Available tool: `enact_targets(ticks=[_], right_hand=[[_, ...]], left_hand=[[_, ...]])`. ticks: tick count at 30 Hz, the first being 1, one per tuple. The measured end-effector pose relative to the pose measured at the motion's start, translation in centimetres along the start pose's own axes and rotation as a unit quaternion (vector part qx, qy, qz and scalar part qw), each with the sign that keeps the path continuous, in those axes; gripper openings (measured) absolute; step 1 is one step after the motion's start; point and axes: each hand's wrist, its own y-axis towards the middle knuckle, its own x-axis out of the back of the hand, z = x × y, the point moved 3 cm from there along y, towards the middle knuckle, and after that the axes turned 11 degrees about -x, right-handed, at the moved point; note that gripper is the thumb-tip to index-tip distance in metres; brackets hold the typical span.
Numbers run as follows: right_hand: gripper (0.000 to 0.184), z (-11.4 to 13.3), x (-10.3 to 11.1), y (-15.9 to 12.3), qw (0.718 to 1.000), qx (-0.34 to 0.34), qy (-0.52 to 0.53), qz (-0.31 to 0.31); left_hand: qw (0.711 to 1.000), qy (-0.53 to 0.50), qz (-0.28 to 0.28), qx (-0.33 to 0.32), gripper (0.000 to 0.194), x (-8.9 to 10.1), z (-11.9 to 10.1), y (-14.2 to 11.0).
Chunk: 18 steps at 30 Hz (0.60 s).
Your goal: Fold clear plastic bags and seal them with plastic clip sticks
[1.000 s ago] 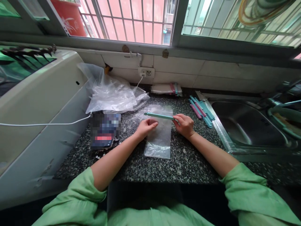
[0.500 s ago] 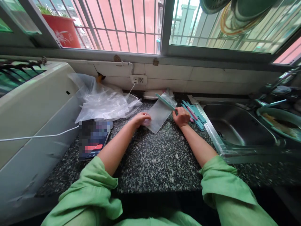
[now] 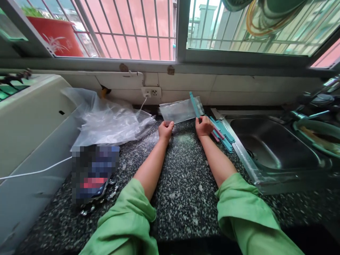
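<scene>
A clear plastic bag [image 3: 176, 111] is held up over the counter, between my hands. My left hand [image 3: 166, 131] pinches its lower left edge. Across the bag's right end lies a teal bag-sealing clip [image 3: 194, 104], tilted with its far end toward the wall. My right hand [image 3: 204, 126] is closed around the near end of this clip. Whether the clip is fastened along the whole bag cannot be told. Just right of my right hand lie several teal clips [image 3: 225, 134] and a pink clip [image 3: 218, 130].
Loose plastic bags [image 3: 108, 124] lie heaped at the left by the wall. A phone [image 3: 95, 173], partly blurred out, rests nearer on the speckled counter [image 3: 183, 191], with a white cable beside it. At the right is a metal sink [image 3: 273, 141] with a green basin [image 3: 316, 138] next to it.
The bag has swung from slanting to nearly level and moved toward the wall. My left hand has moved away from me, and the clip now stands steeper. My view has shifted slightly right.
</scene>
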Motion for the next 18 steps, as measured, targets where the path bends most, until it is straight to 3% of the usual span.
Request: enact_targets(ticks=[11,18], right_hand=[[0.024,1.5,-3.8,2.1,0.999,-0.027,0.024,-0.004],[0.029,1.5,-4.4,2.5,1.0,-0.02,0.004,0.006]], left_hand=[[0.989,0.125,-0.071,-0.014,0.021,-1.7,0.6,4.6],[0.986,0.161,-0.049,0.0,0.025,-1.8,0.5,5.9]])
